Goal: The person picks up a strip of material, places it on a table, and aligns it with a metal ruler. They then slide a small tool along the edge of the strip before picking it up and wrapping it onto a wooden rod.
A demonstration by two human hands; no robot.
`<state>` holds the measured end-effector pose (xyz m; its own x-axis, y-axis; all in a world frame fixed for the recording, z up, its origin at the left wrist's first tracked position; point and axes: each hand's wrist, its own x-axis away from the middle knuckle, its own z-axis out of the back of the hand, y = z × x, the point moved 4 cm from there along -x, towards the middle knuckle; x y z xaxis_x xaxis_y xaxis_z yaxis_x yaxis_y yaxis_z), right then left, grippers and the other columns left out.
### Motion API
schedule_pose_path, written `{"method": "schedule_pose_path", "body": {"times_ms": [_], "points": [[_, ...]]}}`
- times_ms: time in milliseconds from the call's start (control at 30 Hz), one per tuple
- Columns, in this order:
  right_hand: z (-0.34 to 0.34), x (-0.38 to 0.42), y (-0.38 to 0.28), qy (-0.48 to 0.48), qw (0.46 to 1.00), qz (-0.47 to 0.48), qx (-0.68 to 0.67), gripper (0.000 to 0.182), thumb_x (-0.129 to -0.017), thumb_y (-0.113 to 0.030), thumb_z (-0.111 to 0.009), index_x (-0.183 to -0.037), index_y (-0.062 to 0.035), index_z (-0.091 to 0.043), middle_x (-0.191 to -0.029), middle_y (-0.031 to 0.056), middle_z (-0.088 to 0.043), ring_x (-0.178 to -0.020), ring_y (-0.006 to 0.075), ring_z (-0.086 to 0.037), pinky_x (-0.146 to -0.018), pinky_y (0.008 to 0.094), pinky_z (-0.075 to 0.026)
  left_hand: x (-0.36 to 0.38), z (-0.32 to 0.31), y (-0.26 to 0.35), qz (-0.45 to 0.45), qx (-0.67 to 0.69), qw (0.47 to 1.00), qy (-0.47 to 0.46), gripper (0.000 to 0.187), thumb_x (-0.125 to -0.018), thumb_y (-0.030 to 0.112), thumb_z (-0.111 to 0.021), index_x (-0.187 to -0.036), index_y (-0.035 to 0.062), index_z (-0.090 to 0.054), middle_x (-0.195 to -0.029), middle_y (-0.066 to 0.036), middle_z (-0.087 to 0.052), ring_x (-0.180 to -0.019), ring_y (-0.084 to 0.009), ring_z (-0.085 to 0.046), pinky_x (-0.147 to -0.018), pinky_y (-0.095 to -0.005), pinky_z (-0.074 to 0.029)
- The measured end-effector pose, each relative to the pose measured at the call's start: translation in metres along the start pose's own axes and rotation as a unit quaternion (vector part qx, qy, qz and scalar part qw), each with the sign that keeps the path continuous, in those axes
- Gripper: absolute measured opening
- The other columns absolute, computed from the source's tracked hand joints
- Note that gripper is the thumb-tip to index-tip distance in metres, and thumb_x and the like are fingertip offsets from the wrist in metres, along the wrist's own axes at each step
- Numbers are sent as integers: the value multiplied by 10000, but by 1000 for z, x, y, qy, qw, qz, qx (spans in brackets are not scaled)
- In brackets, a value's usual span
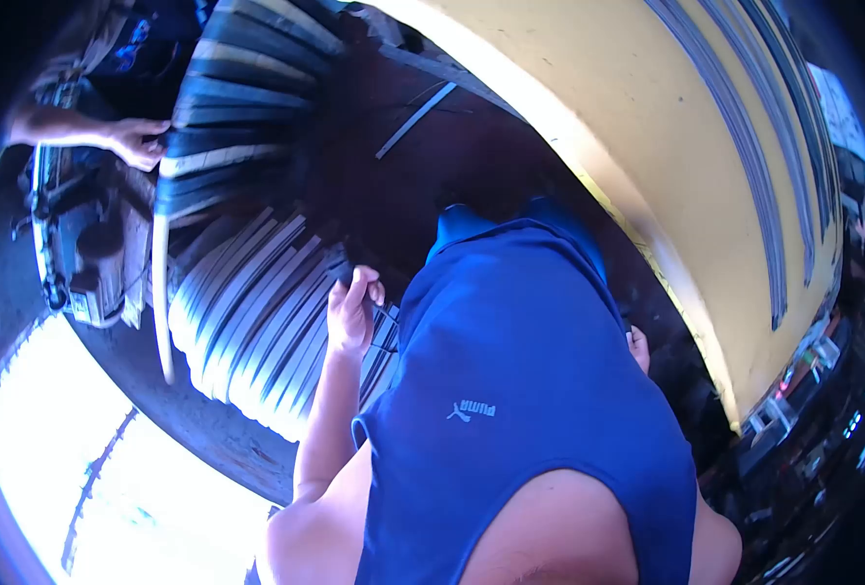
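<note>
My left hand [354,307] is raised beside my blue shirt [520,322], its fingers curled in. A small dark object [339,265] shows at its fingertips, too unclear to name. Just beyond it lies a row of long pale strips [267,312]. Thin dark wires or rods show between this hand and the shirt. On the other side of my body, my right hand [637,348] is mostly hidden behind the shirt, near the lower edge of a large yellow panel [637,107]. Whatever it may hold cannot be seen.
At the upper left, another person's hand [138,141] touches the edge of a fanned dark and pale striped stack [247,88]. Machinery [96,263] stands below that hand. A thin pale strip [416,120] lies on the dark floor. Grey strips [735,127] lie along the yellow panel.
</note>
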<state>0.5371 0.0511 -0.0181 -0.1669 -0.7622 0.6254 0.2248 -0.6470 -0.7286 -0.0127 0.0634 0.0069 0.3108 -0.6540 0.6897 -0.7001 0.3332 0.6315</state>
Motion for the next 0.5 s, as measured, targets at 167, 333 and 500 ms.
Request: {"method": "schedule_pose_path", "body": {"times_ms": [167, 333, 500], "points": [[-54, -8, -114, -55, 996, -53, -50, 355, -954, -176, -645, -1254, -28, -529, -737, -38, -526, -595, 18, -472, -504, 156, -349, 2, -18, 15, -23, 12, 997, -68, 218, -1043, 236, -462, -982, 44, -544, -613, 17, -426, -534, -94, -396, -668, -282, -411], [-74, -19, -149, -124, 989, -49, -61, 507, -926, -172, -679, -1368, -34, -472, -735, -21, -544, -571, 20, -471, -476, 149, -341, 0, -29, 21, -77, 55, 995, -40, 164, -1029, 205, -491, -965, 62, -538, -589, 16, -414, -511, -78, -351, -616, -272, -380], [-80, -24, -170, -33, 994, -93, -48, 539, -920, -123, -671, -1397, -29, -439, -750, 1, -554, -580, 36, -483, -489, 161, -385, 3, -18, 24, -79, 94, 990, -67, 221, -963, 283, -515, -932, 65, -536, -580, 14, -410, -469, -89, -332, -668, -302, -398]]}}
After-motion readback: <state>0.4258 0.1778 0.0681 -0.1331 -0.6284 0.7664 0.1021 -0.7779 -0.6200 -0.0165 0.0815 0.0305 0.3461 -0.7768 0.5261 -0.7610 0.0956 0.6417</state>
